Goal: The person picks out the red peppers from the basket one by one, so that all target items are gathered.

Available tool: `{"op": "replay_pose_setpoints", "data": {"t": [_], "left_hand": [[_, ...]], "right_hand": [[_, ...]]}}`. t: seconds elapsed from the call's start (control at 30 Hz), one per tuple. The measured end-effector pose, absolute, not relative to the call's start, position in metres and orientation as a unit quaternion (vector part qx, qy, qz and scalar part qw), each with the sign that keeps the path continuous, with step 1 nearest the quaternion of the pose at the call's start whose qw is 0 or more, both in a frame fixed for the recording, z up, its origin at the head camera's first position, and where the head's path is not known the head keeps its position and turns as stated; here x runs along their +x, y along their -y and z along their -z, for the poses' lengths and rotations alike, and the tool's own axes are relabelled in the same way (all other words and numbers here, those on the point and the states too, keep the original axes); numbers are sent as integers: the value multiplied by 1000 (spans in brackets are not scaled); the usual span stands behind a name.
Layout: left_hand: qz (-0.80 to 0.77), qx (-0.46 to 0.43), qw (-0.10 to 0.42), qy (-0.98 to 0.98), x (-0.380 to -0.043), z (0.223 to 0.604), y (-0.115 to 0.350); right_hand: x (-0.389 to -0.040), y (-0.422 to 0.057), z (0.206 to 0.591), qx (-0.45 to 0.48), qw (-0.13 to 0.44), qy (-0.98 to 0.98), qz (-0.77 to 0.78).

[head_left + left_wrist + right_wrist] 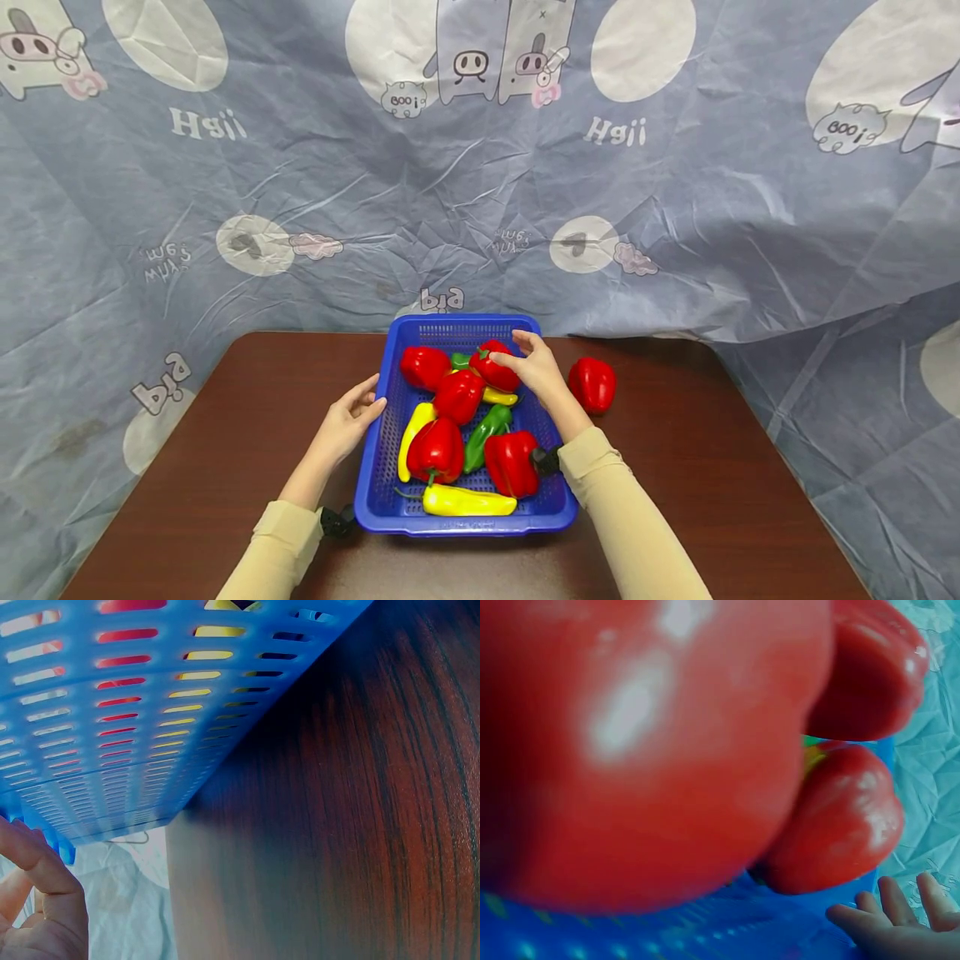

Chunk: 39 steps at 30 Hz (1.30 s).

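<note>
A blue perforated plastic basket [363,492] holds red bell peppers, long yellow peppers and green peppers. My left hand [347,425] grips the basket's left rim, its thumb on the edge; in the left wrist view its bent fingers [45,862] are at the rim's far end. My right hand [538,371] hovers over the right back of the basket, beside a red bell pepper [497,367]. In the right wrist view, its fingers [896,900] are spread, with nothing between them, just below that pepper. A second red bell pepper [630,750] looms large before the right wrist camera.
One red bell pepper [592,385] lies on the brown table [697,467], to the right of the basket. Inside, a yellow pepper [468,502] lies along the front and a green pepper [487,437] in the middle. A grey printed cloth [465,208] hangs behind the table.
</note>
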<state>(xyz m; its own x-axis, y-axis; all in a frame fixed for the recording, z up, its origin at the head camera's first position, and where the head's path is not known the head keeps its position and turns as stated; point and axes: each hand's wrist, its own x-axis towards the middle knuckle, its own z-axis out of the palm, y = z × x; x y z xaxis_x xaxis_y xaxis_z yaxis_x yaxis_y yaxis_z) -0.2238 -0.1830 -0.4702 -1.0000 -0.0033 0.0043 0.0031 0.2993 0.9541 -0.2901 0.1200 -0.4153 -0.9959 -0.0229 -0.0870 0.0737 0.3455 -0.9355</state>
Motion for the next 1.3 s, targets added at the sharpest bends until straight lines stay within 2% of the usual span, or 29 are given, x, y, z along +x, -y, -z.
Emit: {"op": "replay_pose_setpoints", "data": {"t": [0.6, 1.3], "left_hand": [[602, 8, 9, 799, -224, 471, 181], [592, 4, 17, 806, -222, 471, 181]], "right_hand": [[-296, -108, 431, -3, 23, -905, 424], [-298, -97, 432, 12, 17, -936, 351]]}}
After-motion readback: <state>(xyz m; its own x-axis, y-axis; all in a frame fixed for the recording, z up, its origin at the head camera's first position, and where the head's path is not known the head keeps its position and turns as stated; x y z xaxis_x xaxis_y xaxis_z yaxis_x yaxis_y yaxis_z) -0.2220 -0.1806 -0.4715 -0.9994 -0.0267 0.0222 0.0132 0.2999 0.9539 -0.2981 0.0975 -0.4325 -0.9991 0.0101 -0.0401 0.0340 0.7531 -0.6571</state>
